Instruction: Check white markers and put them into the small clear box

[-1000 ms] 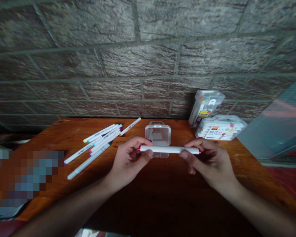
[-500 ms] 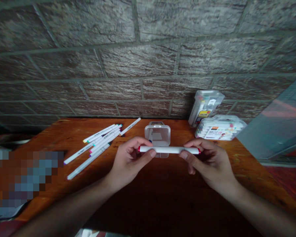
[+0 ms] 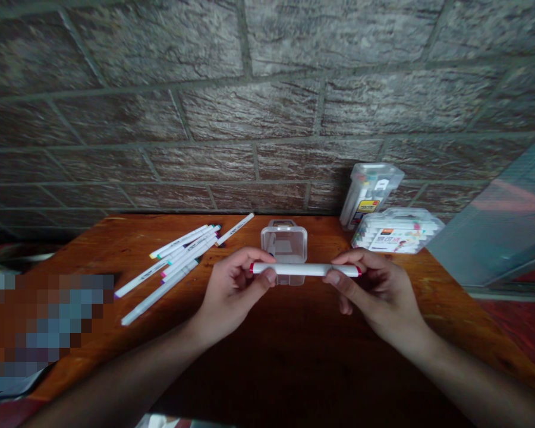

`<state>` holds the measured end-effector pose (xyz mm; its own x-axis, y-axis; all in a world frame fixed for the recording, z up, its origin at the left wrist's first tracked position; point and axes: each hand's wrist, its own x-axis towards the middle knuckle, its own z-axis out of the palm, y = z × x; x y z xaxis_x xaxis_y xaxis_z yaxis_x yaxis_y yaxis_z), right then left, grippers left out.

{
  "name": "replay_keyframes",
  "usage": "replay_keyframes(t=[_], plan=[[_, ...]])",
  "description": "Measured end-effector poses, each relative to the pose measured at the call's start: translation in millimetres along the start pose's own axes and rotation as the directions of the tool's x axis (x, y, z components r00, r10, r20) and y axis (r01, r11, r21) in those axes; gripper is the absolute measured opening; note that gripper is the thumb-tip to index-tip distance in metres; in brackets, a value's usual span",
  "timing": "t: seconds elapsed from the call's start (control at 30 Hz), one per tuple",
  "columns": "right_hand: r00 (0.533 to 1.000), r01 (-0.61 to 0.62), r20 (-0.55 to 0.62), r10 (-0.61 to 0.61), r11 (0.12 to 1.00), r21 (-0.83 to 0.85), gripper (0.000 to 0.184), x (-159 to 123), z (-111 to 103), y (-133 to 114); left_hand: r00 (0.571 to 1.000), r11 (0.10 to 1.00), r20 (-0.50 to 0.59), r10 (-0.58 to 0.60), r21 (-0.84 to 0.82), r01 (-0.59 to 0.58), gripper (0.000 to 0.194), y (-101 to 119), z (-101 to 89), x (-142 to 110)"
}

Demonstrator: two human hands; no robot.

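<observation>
A white marker [image 3: 301,270] with red ends lies level between my two hands. My left hand [image 3: 237,288] pinches it near its left end with thumb and forefinger. Close to the right end, my right hand [image 3: 377,291] grips it the same way. Behind the marker stands a clear plastic box [image 3: 289,242], partly covered by it; a marker [image 3: 271,244] shows dimly inside at the left. To the left lies a loose pile of several white markers [image 3: 178,255] with coloured ends, and another marker [image 3: 236,229] lies slanted beyond them.
At the back right, a tall clear case of markers [image 3: 368,196] leans near the stone-block wall [image 3: 276,107]. A wider marker case [image 3: 396,232] sits before it on the wooden table [image 3: 321,356]. A greyish panel [image 3: 494,214] stands past the table's right edge. The lower left is pixelated.
</observation>
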<state>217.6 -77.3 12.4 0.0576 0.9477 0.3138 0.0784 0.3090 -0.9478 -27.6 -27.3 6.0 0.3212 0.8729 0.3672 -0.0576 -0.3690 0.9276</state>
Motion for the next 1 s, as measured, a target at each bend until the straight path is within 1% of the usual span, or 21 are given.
replay_keyframes(t=[0.23,0.47,0.7,0.8,1.0], plan=[[1.000,-0.008,-0.013,0.008,1.000,-0.014,0.022,-1.3,-0.3,1.7,1.000,0.997,-0.028,0.011,0.075,-0.009,0.011,3.0,2.7,1.8],[1.000,-0.009,-0.006,0.009,1.000,-0.019,0.022,-1.2,-0.1,1.6,1.000,0.998,-0.029,-0.005,0.059,0.006,0.013,1.4,1.9,1.0],[1.000,-0.024,0.004,0.024,1.000,0.012,0.025,-0.7,-0.2,-0.9,0.996,0.995,-0.012,-0.087,-0.039,0.087,0.022,1.9,1.1,-0.1],[0.999,-0.034,0.010,0.034,0.999,0.036,0.027,-0.6,-0.1,-2.1,0.996,0.996,-0.015,-0.086,-0.041,0.085,0.022,1.8,1.0,-0.8],[1.000,-0.016,0.017,0.015,0.998,0.061,0.029,0.6,0.5,-4.6,0.995,0.994,-0.009,-0.104,-0.040,0.104,0.024,2.6,1.1,-0.3]])
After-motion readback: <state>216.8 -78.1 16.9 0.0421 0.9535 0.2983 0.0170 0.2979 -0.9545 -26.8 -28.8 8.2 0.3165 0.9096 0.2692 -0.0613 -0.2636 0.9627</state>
